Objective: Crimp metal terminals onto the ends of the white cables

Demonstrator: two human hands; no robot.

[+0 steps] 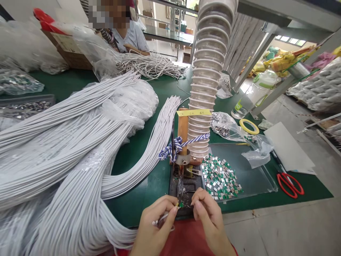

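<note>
My left hand (pixel 156 222) is closed around a white cable (pixel 163 217), whose pale ends poke out between the fingers. Just past its fingertips sits a small green circuit board (pixel 181 205), beneath the tip of an upright soldering iron (pixel 180 181). The iron has a wooden handle (pixel 183 129) bound with blue-and-white cord (pixel 174 149). To the right of the tip, my right hand (pixel 209 218) has thumb and forefinger pinched together; whatever is between them is too small to make out. Both hands are at the front of a dark soldering stand (pixel 186 211).
Large bundles of white cable (pixel 66 160) cover the left side. A ribbed clear hose (pixel 206 71) rises behind the iron. Right of it lie many small green boards (pixel 220 177), yellow tape (pixel 249 126), red scissors (pixel 290 185) and a bottle (pixel 253 94). Another person (pixel 130 39) sits opposite.
</note>
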